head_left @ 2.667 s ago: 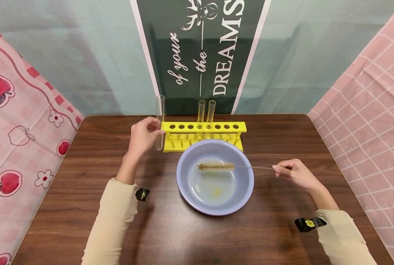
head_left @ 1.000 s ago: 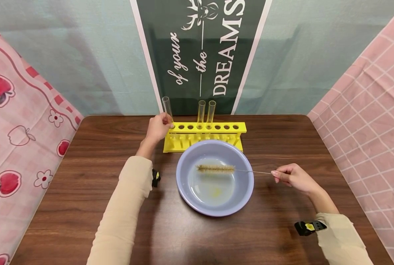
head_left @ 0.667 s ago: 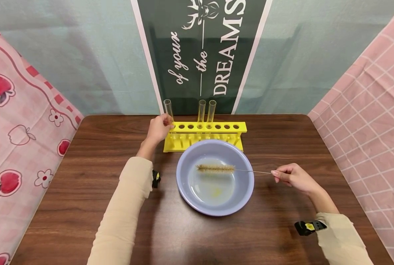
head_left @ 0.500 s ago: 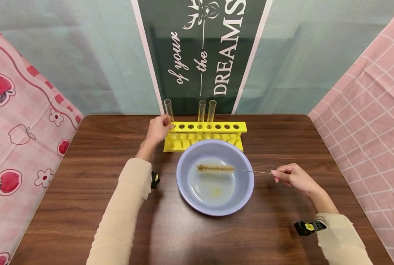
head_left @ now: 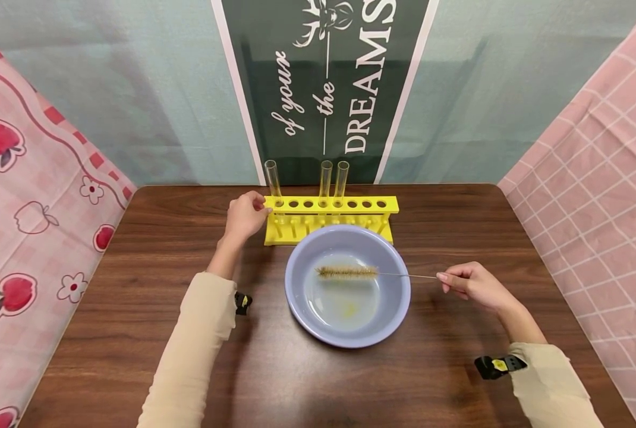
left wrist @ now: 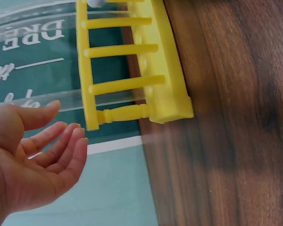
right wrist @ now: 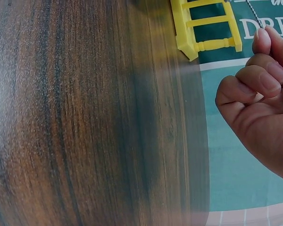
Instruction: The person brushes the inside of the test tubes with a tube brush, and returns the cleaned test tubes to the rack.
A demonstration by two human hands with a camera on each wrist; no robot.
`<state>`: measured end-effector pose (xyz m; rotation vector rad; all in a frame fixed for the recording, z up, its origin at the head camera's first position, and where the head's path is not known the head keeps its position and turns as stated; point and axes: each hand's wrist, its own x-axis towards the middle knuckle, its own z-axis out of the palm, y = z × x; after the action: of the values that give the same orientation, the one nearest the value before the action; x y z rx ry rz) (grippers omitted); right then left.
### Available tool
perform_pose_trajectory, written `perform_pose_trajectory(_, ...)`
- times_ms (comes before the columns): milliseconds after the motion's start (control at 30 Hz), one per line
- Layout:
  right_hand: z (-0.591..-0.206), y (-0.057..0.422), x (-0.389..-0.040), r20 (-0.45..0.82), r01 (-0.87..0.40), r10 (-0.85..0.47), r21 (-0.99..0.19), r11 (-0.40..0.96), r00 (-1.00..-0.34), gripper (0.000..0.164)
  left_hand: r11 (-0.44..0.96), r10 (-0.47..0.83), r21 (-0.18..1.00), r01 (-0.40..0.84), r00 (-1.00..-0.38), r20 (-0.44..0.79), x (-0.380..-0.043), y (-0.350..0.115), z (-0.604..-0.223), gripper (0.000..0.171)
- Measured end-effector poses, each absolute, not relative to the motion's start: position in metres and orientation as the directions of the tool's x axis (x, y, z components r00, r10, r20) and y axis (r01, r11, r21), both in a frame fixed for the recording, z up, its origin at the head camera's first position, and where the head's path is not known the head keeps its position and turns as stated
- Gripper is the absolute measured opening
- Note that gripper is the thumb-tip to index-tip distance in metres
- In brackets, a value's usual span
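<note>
In the head view a yellow test tube rack stands near the back of the table. A clear test tube sits upright in its leftmost hole, leaning slightly left at the top. My left hand is just left of that tube; in the left wrist view its fingers are loosely bent, with nothing between them and the thumb. My right hand pinches the thin wire handle of a test tube brush between thumb and forefinger. The brush's tan bristles hang over a lavender basin. Its twisted wire shows in the right wrist view.
Two more test tubes stand side by side mid-rack. The basin, in front of the rack, overlaps its base in the head view and holds shallow cloudy liquid with a yellowish patch. Fabric hangs behind the wooden table and along both sides.
My left hand carried the test tube from beside the rack into the leftmost hole, let go and drew back left. The right hand and brush have dipped slightly toward the front.
</note>
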<state>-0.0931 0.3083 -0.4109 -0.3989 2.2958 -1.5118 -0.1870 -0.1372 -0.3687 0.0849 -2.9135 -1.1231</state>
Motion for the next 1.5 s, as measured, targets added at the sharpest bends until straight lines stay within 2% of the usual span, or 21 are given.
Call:
perform_pose_trajectory(333, -0.413, 0.309, -0.093, -0.144, -0.033, -0.424, -0.923, 0.384, -0.894, 0.024, 0.776, 0.071, 0.631, -0.011, -0.992, -0.106, -0.18, -0.126, -0.349, 0.028)
perform_pose_trajectory(733, -0.417, 0.31, -0.094, -0.161, -0.014, -0.415, -0.922, 0.388, -0.895, 0.026, 0.751, 0.217, 0.651, 0.111, -0.973, -0.084, -0.194, -0.083, -0.328, 0.028)
perform_pose_trajectory(1167, -0.417, 0.309, -0.095, -0.137, -0.036, -0.444, -0.933, 0.358, -0.885, 0.022, 0.735, 0.107, 0.678, 0.004, -0.988, -0.11, -0.22, -0.052, -0.345, 0.026)
perform_pose_trajectory(1500, -0.416, 0.308, -0.094, -0.141, -0.035, -0.442, -0.93, 0.366, -0.886, 0.024, 0.702, 0.073, 0.711, -0.026, -0.991, -0.108, -0.223, -0.045, -0.355, 0.026)
